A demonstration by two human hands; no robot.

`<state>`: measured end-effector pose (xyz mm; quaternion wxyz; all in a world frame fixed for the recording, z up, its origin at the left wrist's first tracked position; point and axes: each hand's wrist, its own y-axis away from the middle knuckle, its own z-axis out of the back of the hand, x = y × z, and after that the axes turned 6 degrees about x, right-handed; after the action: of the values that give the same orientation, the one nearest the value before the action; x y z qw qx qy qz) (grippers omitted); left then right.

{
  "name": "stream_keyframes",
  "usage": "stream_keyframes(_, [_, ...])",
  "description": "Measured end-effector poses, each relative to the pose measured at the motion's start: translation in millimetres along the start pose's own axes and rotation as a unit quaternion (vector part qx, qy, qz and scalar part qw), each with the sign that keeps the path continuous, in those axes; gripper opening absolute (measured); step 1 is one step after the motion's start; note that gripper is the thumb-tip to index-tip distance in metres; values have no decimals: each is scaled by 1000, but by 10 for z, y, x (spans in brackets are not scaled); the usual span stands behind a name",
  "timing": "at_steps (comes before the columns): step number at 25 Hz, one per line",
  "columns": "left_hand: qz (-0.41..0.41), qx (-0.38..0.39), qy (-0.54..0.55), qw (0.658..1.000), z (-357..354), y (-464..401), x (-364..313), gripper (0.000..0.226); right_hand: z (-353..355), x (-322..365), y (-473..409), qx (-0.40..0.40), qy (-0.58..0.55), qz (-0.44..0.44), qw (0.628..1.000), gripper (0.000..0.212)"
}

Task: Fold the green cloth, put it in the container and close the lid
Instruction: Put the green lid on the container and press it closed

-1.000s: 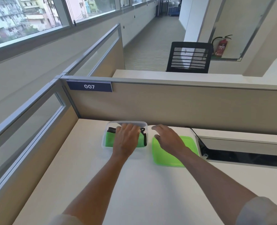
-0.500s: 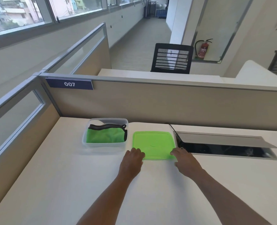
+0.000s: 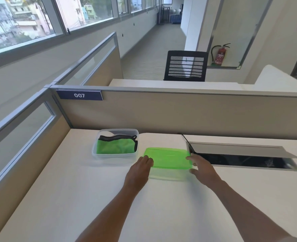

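Two hands bracket the green lid [image 3: 168, 158], left hand [image 3: 140, 170] and right hand [image 3: 202, 169] pinching its opposite edges to lift it level; the folded green cloth [image 3: 115, 148] already sits inside the open container [image 3: 99, 157] just beside.

On the desk [image 3: 74, 198] we have the container [image 3: 115, 155] at the back left, the cloth [image 3: 116, 147] inside it. Just right of it we hold the lid [image 3: 168, 158], left hand [image 3: 139, 173] at its left edge, right hand [image 3: 202, 169] at its right. The cable hatch [image 3: 240, 154] lies further right.
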<state>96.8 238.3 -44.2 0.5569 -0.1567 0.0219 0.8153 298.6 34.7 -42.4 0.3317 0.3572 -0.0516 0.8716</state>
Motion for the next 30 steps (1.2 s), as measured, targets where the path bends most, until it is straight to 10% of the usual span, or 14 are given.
stream_keyframes(6, [-11,-101,103,989,313,-29,-85,26,209,418,63,-144,-32,23,989,28])
stream_keyframes(14, [151,-189,389,889,922,-262,39,30,506,966,-77,-191,-80,60,977,13])
stream_keyframes(21, [222,-199,417,859,1139,-80,522,58,123,1684,-316,-241,-147,31,959,24])
stream_keyframes(30, [301,-111,246,915,1293,36,1498,58,-782,2231,-907,-121,-108,-39,986,37])
